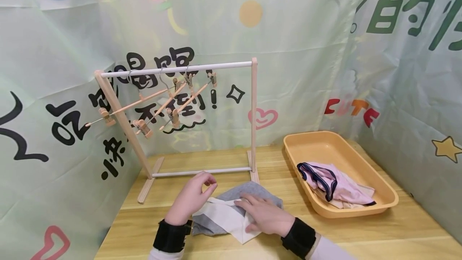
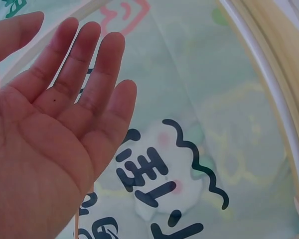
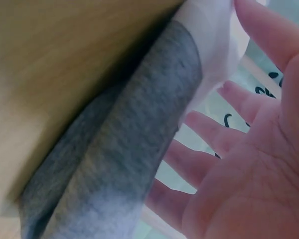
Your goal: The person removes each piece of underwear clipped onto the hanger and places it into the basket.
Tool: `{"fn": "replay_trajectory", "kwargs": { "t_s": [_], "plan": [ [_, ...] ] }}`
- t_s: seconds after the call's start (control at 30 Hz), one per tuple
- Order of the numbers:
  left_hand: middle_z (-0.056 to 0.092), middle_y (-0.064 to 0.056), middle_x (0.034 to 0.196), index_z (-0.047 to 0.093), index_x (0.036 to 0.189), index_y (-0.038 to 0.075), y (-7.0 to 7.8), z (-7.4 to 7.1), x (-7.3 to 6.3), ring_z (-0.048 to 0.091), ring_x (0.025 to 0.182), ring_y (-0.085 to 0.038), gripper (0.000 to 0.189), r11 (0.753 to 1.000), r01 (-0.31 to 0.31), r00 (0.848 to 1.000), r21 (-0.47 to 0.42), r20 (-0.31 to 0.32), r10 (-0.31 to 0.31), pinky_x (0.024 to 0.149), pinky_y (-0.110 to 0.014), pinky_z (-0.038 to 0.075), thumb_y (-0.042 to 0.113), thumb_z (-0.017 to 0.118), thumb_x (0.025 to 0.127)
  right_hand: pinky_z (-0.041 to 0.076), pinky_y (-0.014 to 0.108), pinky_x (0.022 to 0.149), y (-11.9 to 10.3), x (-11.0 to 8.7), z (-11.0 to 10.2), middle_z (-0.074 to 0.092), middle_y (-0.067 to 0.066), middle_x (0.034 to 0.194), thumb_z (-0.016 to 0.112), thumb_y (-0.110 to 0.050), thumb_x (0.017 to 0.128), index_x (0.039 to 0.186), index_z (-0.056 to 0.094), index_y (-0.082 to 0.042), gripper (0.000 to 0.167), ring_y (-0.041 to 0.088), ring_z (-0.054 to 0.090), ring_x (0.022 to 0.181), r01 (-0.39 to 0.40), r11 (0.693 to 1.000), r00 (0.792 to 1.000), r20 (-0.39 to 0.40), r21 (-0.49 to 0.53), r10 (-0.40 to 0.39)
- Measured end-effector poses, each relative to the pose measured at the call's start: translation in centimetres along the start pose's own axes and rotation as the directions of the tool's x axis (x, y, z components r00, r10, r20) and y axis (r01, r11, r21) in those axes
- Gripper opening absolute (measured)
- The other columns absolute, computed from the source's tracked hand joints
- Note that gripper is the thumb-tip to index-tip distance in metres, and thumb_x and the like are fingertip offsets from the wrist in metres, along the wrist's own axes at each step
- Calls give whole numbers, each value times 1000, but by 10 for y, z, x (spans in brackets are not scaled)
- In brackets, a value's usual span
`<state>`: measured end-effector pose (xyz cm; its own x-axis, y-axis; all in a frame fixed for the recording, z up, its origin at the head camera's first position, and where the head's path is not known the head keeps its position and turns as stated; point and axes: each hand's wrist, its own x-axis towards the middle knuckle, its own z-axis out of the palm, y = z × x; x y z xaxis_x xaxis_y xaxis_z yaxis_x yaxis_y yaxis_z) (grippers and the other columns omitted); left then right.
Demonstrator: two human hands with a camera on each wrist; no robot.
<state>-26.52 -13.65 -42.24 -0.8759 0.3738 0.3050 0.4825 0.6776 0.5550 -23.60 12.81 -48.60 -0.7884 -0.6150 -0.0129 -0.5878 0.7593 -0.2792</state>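
Observation:
A grey and white piece of cloth (image 1: 225,218), perhaps a garment, lies crumpled on the wooden table in front of the rack. My right hand (image 1: 265,214) is over its right part, fingers spread and nearly straight; in the right wrist view the fingertips (image 3: 194,119) reach the edge of the cloth (image 3: 124,144). Raised beside the cloth's left side is my left hand (image 1: 193,198), with nothing in it. The left wrist view shows that hand's palm (image 2: 45,129) bare and its fingers loosely extended.
A small wooden rack (image 1: 254,115) stands behind the hands. From its top bar (image 1: 223,66) hang several wooden hangers (image 1: 140,101) with clips. At the right, a yellow-orange tray (image 1: 326,141) holds a pink garment with dark trim (image 1: 348,189). Printed cloth walls surround the table (image 1: 274,171).

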Motion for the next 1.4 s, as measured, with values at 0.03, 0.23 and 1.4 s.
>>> {"fn": "replay_trajectory", "kwargs": {
  "t_s": [0.03, 0.23, 1.4],
  "plan": [
    [61, 12, 98, 67, 100, 15, 0, 0, 0, 61, 95, -12, 14, 1000, -2, 1000, 6, 2, 2, 82, -32, 52, 29, 66, 102, 42, 64, 110, 0, 2, 0, 38, 12, 163, 76, -44, 91, 156, 42, -23, 77, 35, 40, 148, 5, 1000, 1000, -2, 1, -5],
    [61, 12, 96, 67, 97, 18, 0, 1, 2, 60, 92, -9, 7, 1000, -11, 1000, 22, 14, 11, 78, -28, 50, 23, 67, 102, 41, 60, 114, 0, 13, 2, 37, 15, 164, 79, -43, 89, 156, 42, -21, 80, 35, 39, 149, 42, 999, 999, -9, -15, -42],
    [64, 10, 96, 69, 99, 19, 3, 0, 0, 61, 91, -8, 6, 999, -9, 1000, 48, 10, 9, 78, -29, 52, 22, 65, 103, 46, 17, 65, -1, 26, 3, 54, -10, 82, 86, -14, 82, 98, 74, -13, 20, -2, 49, 72, 127, 990, 987, -88, -57, -132]
  ]
}}
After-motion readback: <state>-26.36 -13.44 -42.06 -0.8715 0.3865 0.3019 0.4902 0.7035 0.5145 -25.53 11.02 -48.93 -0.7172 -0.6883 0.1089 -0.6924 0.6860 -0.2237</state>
